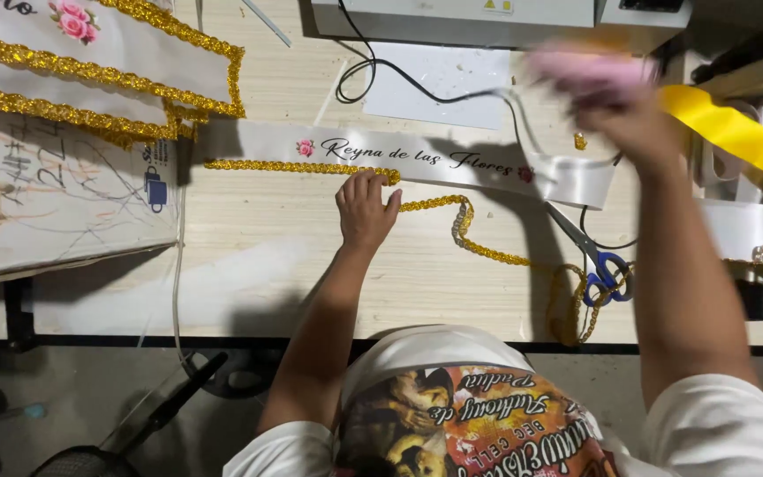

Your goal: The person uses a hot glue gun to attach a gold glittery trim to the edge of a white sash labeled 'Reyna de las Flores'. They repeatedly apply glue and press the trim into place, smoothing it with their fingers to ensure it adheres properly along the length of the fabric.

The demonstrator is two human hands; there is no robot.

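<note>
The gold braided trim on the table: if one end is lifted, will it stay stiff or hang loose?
Probably loose: the gold trim lies in soft curves and loops near the scissors, so it likely droops and trails. It looks light for its length. The left hand presses it against the white sash, which suggests it shifts easily.

The single head camera is looking steeply down from close above, facing the wooden table [249,247], whose near edge is crossing the lower frame.
</note>
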